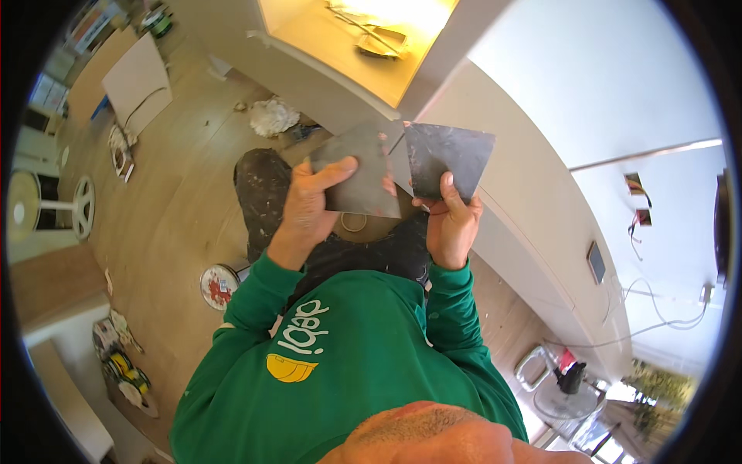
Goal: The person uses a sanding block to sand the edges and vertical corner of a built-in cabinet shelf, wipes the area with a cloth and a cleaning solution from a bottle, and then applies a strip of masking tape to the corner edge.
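Plate one (357,189), flat and grey, sits firmly in the left hand (305,203): thumb laid across the face, the other fingers mostly hidden behind. Over to the right hand (453,224), and it's a similar hold, closed on the lower edge of plate two (452,147), thumb up against the darker face, fingertips peeking out at the lower left. So both hands are full, one plate each! The pair is held side by side, a narrow gap between them, out in front of the dark trousers (263,201) and near the lit niche (325,42). Plate two narrows toward the gripping hand; plate one shows pinkish patches along its right edge, too blurred to name. Down on the floor (178,209), a round tub (220,287) with red on top stands left of the legs, and a white heap (273,116) lies farther ahead.
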